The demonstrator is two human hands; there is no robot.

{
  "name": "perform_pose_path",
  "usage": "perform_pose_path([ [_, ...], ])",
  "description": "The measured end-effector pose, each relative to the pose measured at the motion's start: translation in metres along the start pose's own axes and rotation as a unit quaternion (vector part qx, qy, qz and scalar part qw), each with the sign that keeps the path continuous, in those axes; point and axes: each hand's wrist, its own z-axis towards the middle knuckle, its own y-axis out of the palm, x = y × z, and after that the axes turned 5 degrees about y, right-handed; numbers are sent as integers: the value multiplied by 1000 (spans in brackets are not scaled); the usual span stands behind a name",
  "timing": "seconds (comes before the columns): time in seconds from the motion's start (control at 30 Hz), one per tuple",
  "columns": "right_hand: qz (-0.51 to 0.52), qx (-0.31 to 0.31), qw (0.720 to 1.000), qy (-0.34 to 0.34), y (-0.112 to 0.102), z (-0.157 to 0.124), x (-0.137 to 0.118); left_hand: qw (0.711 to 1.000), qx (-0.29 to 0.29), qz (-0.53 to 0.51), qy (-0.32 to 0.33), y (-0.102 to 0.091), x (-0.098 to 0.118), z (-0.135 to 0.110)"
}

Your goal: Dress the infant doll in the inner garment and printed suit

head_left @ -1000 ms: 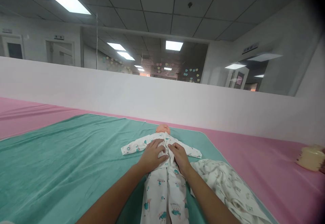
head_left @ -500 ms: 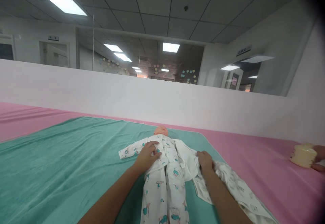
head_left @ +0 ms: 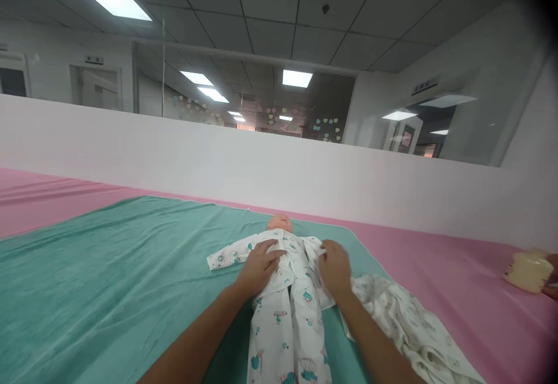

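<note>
A baby doll (head_left: 279, 223) lies on its back on a green towel (head_left: 108, 279), dressed in a white printed romper (head_left: 285, 320). My left hand (head_left: 260, 266) rests flat on the left side of the doll's chest, fingers stretched over the cloth. On the right side of the chest, my right hand (head_left: 335, 266) has its fingers curled on the romper's right front flap.
A crumpled white printed cloth (head_left: 410, 326) lies right of the doll. The towel covers a pink sheet (head_left: 436, 273), with a white partition (head_left: 261, 169) behind. A cream-coloured bottle (head_left: 528, 271) stands at the far right, with someone's fingers beside it.
My right hand went from the doll's chest out to the right with the romper flap, then came back toward the chest. My left hand has stayed on the chest.
</note>
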Motion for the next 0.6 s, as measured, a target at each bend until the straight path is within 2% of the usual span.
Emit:
perform_pose_path([
  [0.07, 118, -60, 991, -35, 14, -6, -25, 1000, -5, 0, -3, 0, 1, 1],
  [0.13, 232, -117, 966, 9, 27, -11, -39, 1000, 9, -6, -19, 2, 2, 1],
  [0.23, 304, -179, 934, 62, 37, -12, -33, 999, 33, -2, -39, 4, 5, 2],
  [0.3, 287, -198, 935, 69, 41, -9, -19, 998, 43, 15, -52, 6, 8, 4],
  [0.43, 163, -200, 964, 58, 49, -4, 2, 992, 67, 58, -90, 7, 11, 8],
  [0.53, 62, -198, 977, 54, 52, -3, 4, 984, 73, 45, -155, 2, 6, 11],
  [0.6, 16, -209, 976, 59, 53, -4, 3, 973, 88, 6, -215, -5, -6, 9],
])
